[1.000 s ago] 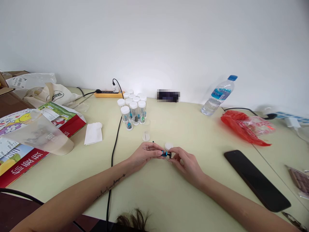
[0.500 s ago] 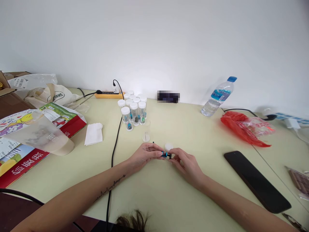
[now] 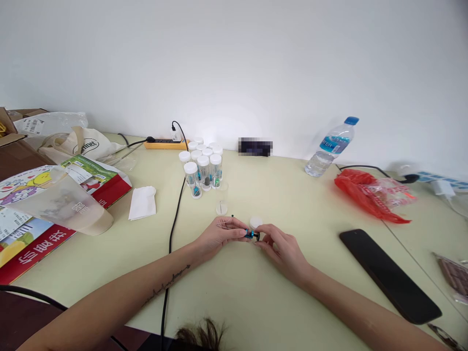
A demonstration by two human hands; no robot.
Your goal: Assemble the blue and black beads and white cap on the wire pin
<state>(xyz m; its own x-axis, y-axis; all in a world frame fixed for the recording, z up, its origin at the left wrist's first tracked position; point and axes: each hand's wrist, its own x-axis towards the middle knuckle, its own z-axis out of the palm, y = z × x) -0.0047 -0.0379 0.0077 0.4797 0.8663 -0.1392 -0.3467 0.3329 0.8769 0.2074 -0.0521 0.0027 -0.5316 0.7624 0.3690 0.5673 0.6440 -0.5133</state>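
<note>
A small blue-and-black piece (image 3: 252,234) is held between my two hands above the table. My left hand (image 3: 223,233) is closed, its thumb and fingers pinching the blue end. Thin pale wire or thread (image 3: 224,225) crosses these fingers, and a tiny dark tip sticks up beyond them. The fingertips of my right hand (image 3: 280,246) close around the black end. Just behind the hands lies a round white cap (image 3: 256,223). An uncapped clear tube (image 3: 221,197) stands upright nearby, a thin dark sliver visible near its white bottom.
Several capped clear tubes (image 3: 204,173) cluster behind, left of centre. A black cable (image 3: 175,214) runs under my left forearm. Left are folded tissue (image 3: 142,202) and a plastic cup (image 3: 76,207); right, a water bottle (image 3: 327,148), red bag (image 3: 360,195) and black phone (image 3: 389,273).
</note>
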